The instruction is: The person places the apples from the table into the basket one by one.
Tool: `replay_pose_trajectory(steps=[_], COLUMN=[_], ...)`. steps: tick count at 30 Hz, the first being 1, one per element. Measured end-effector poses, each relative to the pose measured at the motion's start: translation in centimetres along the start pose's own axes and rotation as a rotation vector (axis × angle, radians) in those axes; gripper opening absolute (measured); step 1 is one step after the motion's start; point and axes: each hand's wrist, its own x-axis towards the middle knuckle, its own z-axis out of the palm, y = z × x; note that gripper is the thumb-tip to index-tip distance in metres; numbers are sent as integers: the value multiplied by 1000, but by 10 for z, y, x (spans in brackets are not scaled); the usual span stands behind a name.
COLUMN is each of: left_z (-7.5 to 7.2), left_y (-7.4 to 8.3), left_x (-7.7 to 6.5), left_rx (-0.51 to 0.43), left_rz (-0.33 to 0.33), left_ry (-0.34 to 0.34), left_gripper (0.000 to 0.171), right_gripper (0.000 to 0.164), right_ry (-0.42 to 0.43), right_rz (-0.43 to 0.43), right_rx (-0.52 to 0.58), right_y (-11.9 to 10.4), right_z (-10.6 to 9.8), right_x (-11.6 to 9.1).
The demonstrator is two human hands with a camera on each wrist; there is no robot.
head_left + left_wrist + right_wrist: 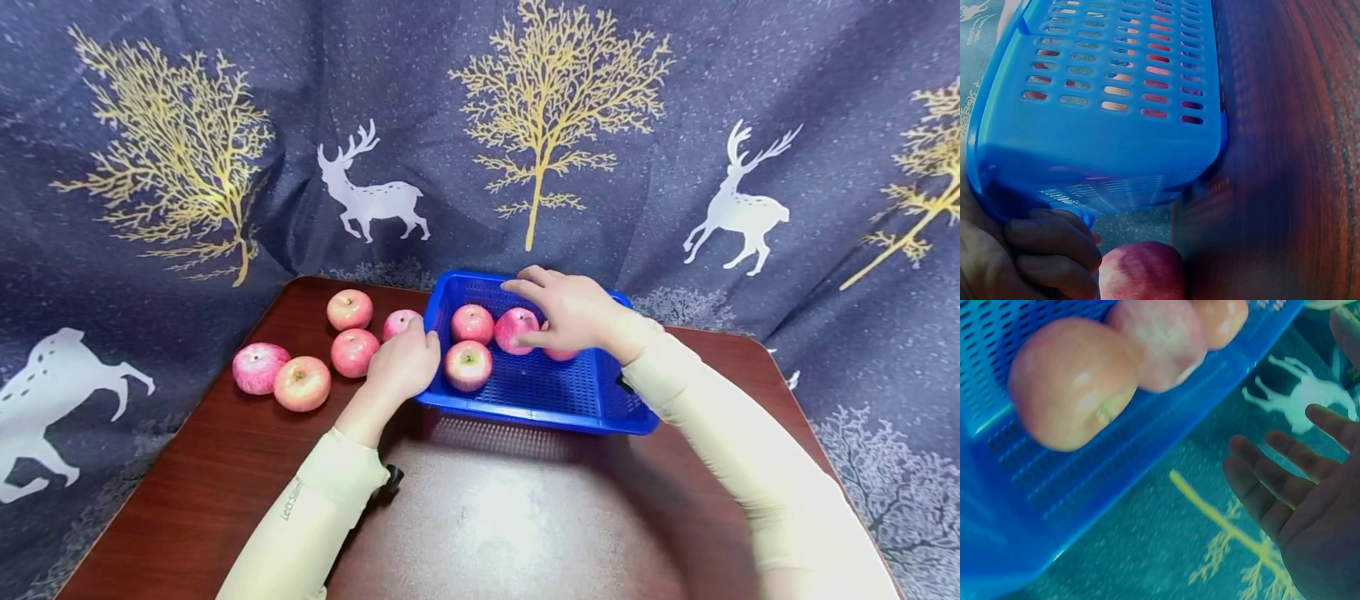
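My left hand point(405, 364) grips the left rim of a blue plastic basket point(536, 416); in the left wrist view its fingers point(1060, 250) curl at the rim. My right hand point(576, 310) hovers over the basket with its fingers spread, holding nothing. Below it lie a mottled pink apple point(516, 332) and another apple point(561, 353) partly hidden by the hand. Further left in the basket are a red apple point(472, 323) and a paler apple point(468, 367). Just outside the basket, a pink apple point(400, 322) is partly covered by my left hand.
Left of the basket on the dark wooden table point(187, 492) sit several loose apples, among them a red apple point(355, 352), a yellowish apple point(302, 384) and a striped apple point(259, 368). A dark cloth point(465, 142) with trees and deer hangs behind the table.
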Motion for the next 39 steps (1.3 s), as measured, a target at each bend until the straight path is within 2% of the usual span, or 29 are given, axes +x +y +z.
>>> replay_pose_trajectory(steps=[6, 12, 25, 31, 39], left_z=[0, 0, 1, 0, -3], left_y=[1, 1, 0, 0, 3], left_x=[0, 0, 0, -1, -2], left_rx=[4, 3, 9, 6, 2], left_rz=[2, -2, 0, -2, -8], left_ry=[6, 0, 2, -5, -16], left_gripper=[43, 44, 46, 46, 44], right_gripper=[79, 82, 82, 77, 63], right_ry=[50, 58, 72, 93, 177], right_rz=[54, 119, 285, 373, 426], right_rx=[-11, 1, 21, 40, 89], right_y=[18, 29, 57, 71, 79], right_z=[-10, -17, -16, -11, -7], right_x=[-17, -34, -75, -93, -112])
